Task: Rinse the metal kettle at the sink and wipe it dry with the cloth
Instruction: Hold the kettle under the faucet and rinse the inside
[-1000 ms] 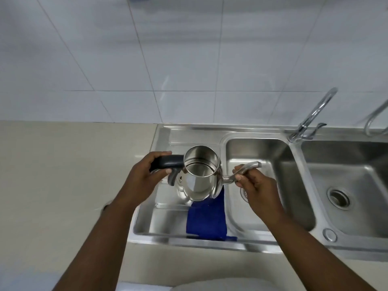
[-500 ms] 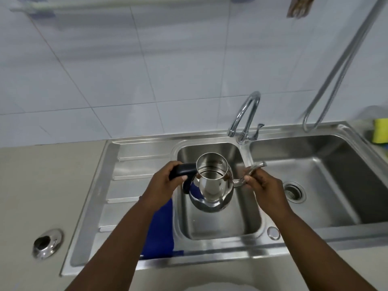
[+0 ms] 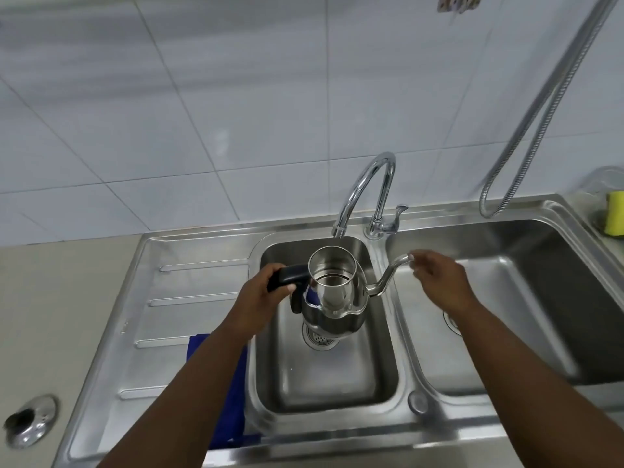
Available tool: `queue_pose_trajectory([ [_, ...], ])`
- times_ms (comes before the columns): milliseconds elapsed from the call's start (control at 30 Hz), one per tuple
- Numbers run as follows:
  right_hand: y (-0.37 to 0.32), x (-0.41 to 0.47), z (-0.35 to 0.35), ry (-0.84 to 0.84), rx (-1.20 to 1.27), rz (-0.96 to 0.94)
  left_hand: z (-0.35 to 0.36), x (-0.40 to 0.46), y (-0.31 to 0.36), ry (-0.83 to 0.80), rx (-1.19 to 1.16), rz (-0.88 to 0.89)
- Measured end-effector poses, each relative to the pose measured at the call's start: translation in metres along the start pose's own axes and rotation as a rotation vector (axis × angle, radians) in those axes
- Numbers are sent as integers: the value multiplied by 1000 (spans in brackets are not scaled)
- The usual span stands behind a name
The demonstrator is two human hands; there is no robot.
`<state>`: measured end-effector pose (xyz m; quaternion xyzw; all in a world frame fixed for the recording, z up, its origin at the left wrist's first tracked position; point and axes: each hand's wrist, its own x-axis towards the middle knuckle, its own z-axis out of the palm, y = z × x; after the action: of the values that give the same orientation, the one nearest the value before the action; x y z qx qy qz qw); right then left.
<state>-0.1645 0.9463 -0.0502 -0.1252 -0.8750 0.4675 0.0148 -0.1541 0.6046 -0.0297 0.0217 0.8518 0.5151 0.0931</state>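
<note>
The metal kettle (image 3: 332,292) hangs upright and lidless over the small middle basin (image 3: 324,383), just below the faucet (image 3: 368,184) outlet. My left hand (image 3: 260,298) grips its black handle. My right hand (image 3: 442,282) is at the right, fingers loosely apart, with only the fingertips touching the tip of the thin curved spout. No water runs from the faucet. The blue cloth (image 3: 229,400) lies on the drainboard left of the basin, partly hidden under my left forearm.
The kettle's round metal lid (image 3: 30,423) lies on the beige counter at lower left. A large basin (image 3: 540,298) is to the right. A metal hose (image 3: 540,113) hangs from the tiled wall. A yellow sponge (image 3: 616,214) sits at the far right.
The kettle has moved right from above the drainboard to over the middle basin under the faucet. My right hand slid off the spout to its tip and loosened.
</note>
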Motion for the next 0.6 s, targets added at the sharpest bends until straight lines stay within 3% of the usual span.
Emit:
queue_pose_trajectory([
  [100,-13,45,-11,46,-141,-58,-2,10,-3,5,7,-5],
  [267,-28,102,-8,-153,-423,-156,-4,23,-3,16,41,2],
  [600,-6,71,11,-11,-366,-239,-2,37,-11,27,13,0],
])
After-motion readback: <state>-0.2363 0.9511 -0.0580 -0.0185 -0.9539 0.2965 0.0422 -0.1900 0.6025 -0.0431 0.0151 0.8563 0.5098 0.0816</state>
